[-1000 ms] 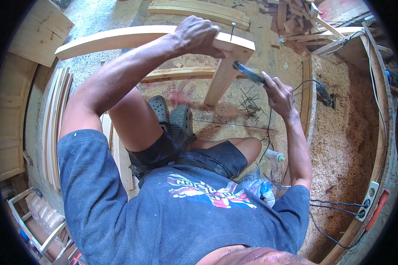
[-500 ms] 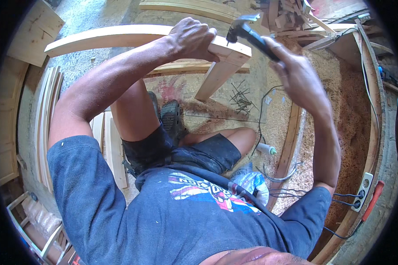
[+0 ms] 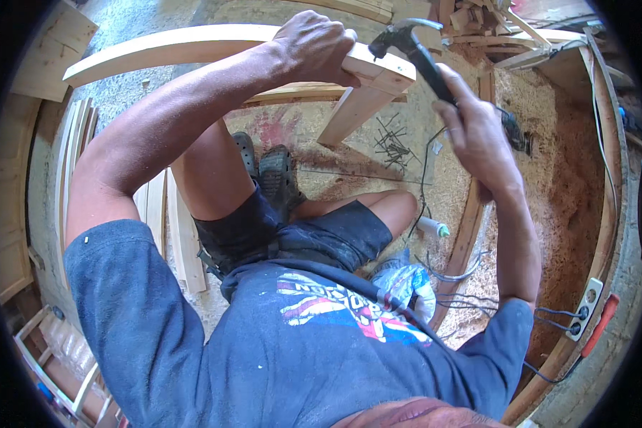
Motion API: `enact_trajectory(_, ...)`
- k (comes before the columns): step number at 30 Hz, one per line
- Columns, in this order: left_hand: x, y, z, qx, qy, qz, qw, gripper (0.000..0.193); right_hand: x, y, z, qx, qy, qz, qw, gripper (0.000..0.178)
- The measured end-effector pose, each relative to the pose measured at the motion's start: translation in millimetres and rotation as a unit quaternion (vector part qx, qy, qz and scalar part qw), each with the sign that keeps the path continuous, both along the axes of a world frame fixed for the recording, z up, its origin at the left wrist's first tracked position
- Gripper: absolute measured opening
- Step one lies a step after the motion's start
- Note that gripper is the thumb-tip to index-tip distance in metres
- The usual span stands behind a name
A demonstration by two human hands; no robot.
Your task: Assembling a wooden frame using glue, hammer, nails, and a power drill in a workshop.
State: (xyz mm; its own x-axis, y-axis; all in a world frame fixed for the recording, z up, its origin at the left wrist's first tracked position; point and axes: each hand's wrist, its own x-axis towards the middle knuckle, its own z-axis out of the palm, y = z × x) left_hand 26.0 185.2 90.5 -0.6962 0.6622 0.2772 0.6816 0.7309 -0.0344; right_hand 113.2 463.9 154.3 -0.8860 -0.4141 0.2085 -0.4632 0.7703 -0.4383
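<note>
My left hand (image 3: 312, 51) is wrapped over a long, curved pale wooden beam (image 3: 167, 48), close to its right end. A shorter wooden piece (image 3: 353, 114) joins the beam there and slants down toward the floor. In my right hand (image 3: 478, 139) is a claw hammer (image 3: 426, 70) with a dark handle, its head just over the beam's end, right of my left hand. The striking face is at the wood's top; whether it touches cannot be made out. A loose pile of nails (image 3: 394, 148) lies on the floor below the joint.
Several planks (image 3: 182, 235) lie at left. A bottle with a green tip (image 3: 431, 227), a plastic bag (image 3: 410, 282) and cables surround my right knee. At right are sawdust (image 3: 563, 192), a power strip (image 3: 585, 309) and a red-handled tool (image 3: 600, 324). Scrap wood (image 3: 478, 25) lies far right.
The hammer has shifted slightly up and right with my right hand, which is less blurred. The joined wood and my left hand have moved slightly upward in view.
</note>
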Motion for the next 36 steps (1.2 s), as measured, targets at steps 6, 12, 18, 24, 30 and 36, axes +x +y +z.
enact_trajectory(6, -5, 13, 8, -0.002, -0.006, 0.004, 1.000, 0.062, -13, 130, 177, -0.210, -0.024, 0.053, 0.976, 0.017)
enact_trajectory(12, 0, 4, 20, -0.077, -0.093, 0.063, 0.991, 0.070, -8, 10, 36, 0.195, -0.157, -0.218, 0.943, 0.016)
enact_trajectory(18, -7, 12, 17, -0.033, -0.037, 0.028, 0.998, 0.065, -6, 87, 67, -0.128, 0.082, -0.017, 0.988, 0.028)
enact_trajectory(24, -5, 17, 14, -0.008, -0.013, -0.004, 1.000, 0.064, -26, 86, 24, 0.087, 0.386, 0.096, 0.913, 0.033)
enact_trajectory(30, 2, 21, 1, -0.011, -0.029, -0.020, 0.999, 0.062, 6, 75, 60, 0.023, 0.183, -0.066, 0.981, 0.018)
enact_trajectory(36, 4, 11, 17, 0.006, 0.003, -0.032, 0.999, 0.060, -1, 77, 20, 0.090, 0.129, -0.114, 0.981, 0.024)
